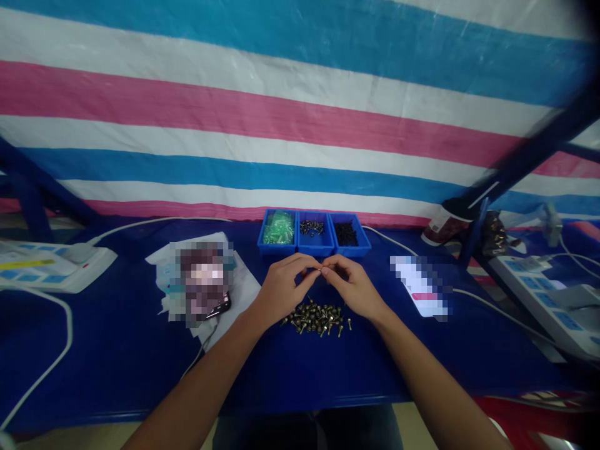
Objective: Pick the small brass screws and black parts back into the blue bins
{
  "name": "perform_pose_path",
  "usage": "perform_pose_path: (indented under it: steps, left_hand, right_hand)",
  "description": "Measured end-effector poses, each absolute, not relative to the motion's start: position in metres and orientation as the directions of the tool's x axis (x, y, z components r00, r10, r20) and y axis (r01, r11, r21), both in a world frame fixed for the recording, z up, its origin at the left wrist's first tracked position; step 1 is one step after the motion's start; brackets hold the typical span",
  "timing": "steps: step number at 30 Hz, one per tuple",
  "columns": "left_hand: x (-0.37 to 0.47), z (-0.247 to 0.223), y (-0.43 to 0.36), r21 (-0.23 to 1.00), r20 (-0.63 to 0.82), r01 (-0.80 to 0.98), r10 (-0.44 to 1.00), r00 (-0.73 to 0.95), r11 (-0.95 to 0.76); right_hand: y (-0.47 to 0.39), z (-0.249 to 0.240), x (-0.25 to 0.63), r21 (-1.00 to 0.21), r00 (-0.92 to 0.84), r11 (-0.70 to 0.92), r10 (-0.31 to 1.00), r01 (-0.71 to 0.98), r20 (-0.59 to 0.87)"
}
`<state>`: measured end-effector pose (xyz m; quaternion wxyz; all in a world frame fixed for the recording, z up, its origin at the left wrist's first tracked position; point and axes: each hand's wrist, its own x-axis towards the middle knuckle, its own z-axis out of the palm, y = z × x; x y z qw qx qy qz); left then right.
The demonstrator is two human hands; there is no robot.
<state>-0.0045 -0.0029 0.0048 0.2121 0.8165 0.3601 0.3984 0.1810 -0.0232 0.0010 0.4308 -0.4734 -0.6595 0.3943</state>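
Observation:
My left hand [288, 284] and my right hand [354, 284] meet fingertip to fingertip above the blue table. Both are closed in a pinch around a tiny piece, mostly hidden by the fingers and too small to name. Just below them on the table lies a pile of small metal screw-like parts [319, 320] with dark heads and brassy shanks. Behind my hands, three blue bins stand side by side. The left bin [276, 249] holds green clear-plastic pieces, the middle bin [315, 249] a few small metal parts, the right bin [351, 252] small black pieces.
White paper with a phone [220, 307] lies to the left; another lit phone [422, 290] on a cable is to the right. Power strips [96, 269] sit at both sides. A paper cup [443, 225] stands at the back right. Behind hangs a striped sheet [300, 119].

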Motion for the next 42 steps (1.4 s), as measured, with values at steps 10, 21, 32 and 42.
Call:
perform_pose_path:
  steps: [10,21,32,42]
  left_hand:
    - [-0.011,0.012,-0.002,0.692,0.469,0.511,0.855,0.22,-0.511]
    - [-0.026,-0.008,0.01,0.497,0.163,0.701,0.849,0.503,-0.511]
    - [-0.018,-0.011,0.011,0.558,0.212,0.61,0.808,0.55,-0.562]
    - [-0.002,0.005,-0.001,0.819,0.313,0.36,0.874,0.372,-0.447]
  right_hand:
    - [-0.022,0.0,0.184,-0.969,-0.236,0.113,0.97,0.221,0.059]
    - [-0.017,-0.008,0.183,-0.99,-0.051,0.068,0.997,0.127,0.062]
    - [-0.02,-0.006,0.183,-0.957,-0.168,0.087,0.985,0.278,0.041]
    - [-0.022,-0.002,0.182,-0.971,-0.28,0.116,0.958,0.208,0.055]
